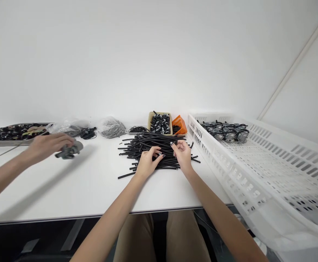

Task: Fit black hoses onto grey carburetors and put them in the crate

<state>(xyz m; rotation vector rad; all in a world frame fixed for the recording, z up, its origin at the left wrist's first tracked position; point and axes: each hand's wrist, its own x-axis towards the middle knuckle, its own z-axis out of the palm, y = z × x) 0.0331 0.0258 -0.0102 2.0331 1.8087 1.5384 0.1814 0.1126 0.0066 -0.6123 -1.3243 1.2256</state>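
Note:
A pile of thin black rubber tubes (155, 140) lies on the white table in front of me. My left hand (148, 162) is over the pile's near side, thumb and fingers closed round something small and greyish that is mostly hidden. Just to its right, my right hand (183, 155) has its fingers curled in a pinch above the tubes. What sits between those fingertips is too small to name. A gap separates the two hands.
At left, a co-worker's hand (49, 143) holds a grey plastic part (69, 151). Behind the tubes stand a yellow basket (149, 120) of black-and-grey fittings and a tilted orange basket (182, 125). A large white crate (218, 160) at right contains several grey assemblies (228, 133).

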